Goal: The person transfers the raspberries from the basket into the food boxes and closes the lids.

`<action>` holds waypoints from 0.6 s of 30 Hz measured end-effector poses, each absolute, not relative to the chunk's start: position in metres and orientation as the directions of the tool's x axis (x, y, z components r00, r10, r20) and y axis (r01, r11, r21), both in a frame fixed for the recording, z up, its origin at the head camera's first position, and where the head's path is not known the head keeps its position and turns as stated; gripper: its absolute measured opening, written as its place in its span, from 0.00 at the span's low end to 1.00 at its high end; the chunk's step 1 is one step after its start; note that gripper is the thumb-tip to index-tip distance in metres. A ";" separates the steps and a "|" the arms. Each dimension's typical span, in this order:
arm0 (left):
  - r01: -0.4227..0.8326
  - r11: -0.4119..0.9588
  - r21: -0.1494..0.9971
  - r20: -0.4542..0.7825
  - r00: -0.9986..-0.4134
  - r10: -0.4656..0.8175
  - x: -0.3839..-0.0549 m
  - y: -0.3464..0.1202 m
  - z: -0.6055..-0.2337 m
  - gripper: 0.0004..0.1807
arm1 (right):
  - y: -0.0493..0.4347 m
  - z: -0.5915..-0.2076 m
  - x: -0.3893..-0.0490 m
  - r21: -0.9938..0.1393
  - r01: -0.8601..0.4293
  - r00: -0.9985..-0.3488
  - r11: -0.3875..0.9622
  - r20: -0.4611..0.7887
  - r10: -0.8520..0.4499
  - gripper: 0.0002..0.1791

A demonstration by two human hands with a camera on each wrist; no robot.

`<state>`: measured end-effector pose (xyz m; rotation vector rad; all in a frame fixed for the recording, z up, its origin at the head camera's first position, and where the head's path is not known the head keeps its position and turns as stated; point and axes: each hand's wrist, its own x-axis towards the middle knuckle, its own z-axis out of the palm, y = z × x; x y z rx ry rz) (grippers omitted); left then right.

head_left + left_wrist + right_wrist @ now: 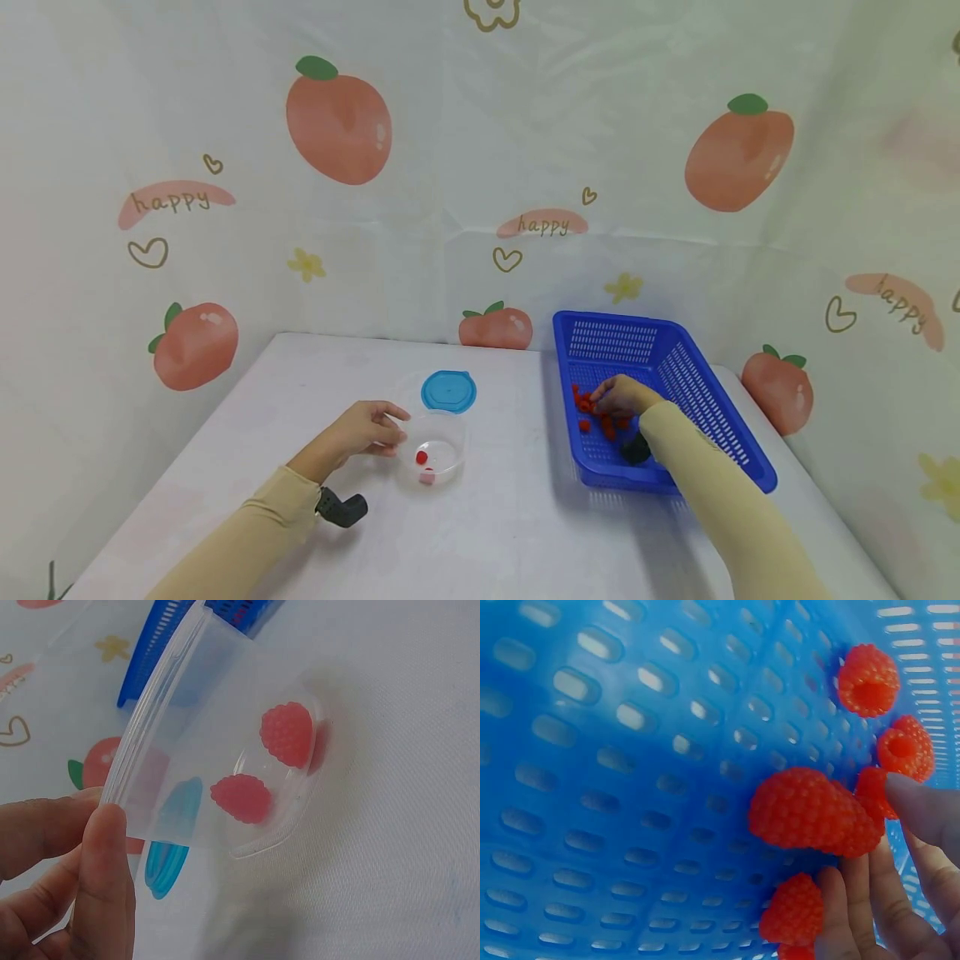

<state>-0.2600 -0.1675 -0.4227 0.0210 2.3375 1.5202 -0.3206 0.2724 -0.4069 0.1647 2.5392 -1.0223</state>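
Observation:
My left hand (371,429) pinches the rim of a clear round plastic container (225,697) between thumb and fingers. Two raspberries (286,735) lie inside at its bottom. Within the blue basket (564,392), my right hand (624,395) reaches down among several red raspberries (799,810). In the right wrist view its thumb and fingers close around one raspberry (873,792), partly hidden by the thumb. Other raspberries lie against the fingers and near them on the perforated floor of the basket.
Behind the container a round blue lid (448,391) lies flat on the white table (502,517). The basket stands on the right side of the table. A white fruit-printed cloth (525,125) hangs behind and at both sides.

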 end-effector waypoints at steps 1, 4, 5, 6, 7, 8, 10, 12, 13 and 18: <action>-0.176 0.422 0.889 -0.281 -0.938 0.201 -0.260 -0.168 -0.423 0.22 | 0.272 -0.408 -0.321 -0.635 0.254 -0.914 0.730 -0.403 -0.033 0.06; -0.177 0.420 0.890 -0.280 -0.939 0.198 -0.261 -0.167 -0.423 0.22 | 0.271 -0.409 -0.323 -0.620 0.256 -0.916 0.741 -0.402 -0.020 0.05; -0.178 0.420 0.890 -0.281 -0.939 0.198 -0.261 -0.167 -0.423 0.22 | 0.271 -0.410 -0.324 -0.615 0.258 -0.915 0.745 -0.404 -0.016 0.05; -0.180 0.421 0.889 -0.283 -0.939 0.197 -0.261 -0.167 -0.423 0.22 | 0.271 -0.411 -0.325 -0.614 0.269 -0.913 0.742 -0.408 -0.007 0.05; -0.181 0.421 0.889 -0.284 -0.938 0.196 -0.261 -0.167 -0.423 0.22 | 0.272 -0.412 -0.326 -0.612 0.267 -0.912 0.745 -0.411 -0.010 0.05; -0.182 0.422 0.888 -0.285 -0.939 0.195 -0.262 -0.167 -0.423 0.22 | 0.272 -0.412 -0.327 -0.611 0.268 -0.910 0.745 -0.414 -0.012 0.04; -0.186 0.420 0.888 -0.287 -0.938 0.193 -0.262 -0.167 -0.423 0.22 | 0.274 -0.412 -0.328 -0.619 0.248 -0.908 0.745 -0.416 -0.043 0.04; -0.188 0.417 0.889 -0.289 -0.937 0.195 -0.262 -0.167 -0.423 0.22 | 0.275 -0.410 -0.328 -0.617 0.239 -0.907 0.750 -0.418 -0.055 0.04; -0.188 0.417 0.889 -0.290 -0.937 0.195 -0.262 -0.167 -0.423 0.22 | 0.275 -0.410 -0.327 -0.614 0.227 -0.908 0.756 -0.414 -0.064 0.04; -0.187 0.420 0.888 -0.292 -0.935 0.202 -0.262 -0.167 -0.422 0.22 | 0.273 -0.405 -0.322 -0.608 0.230 -0.921 0.760 -0.388 -0.032 0.06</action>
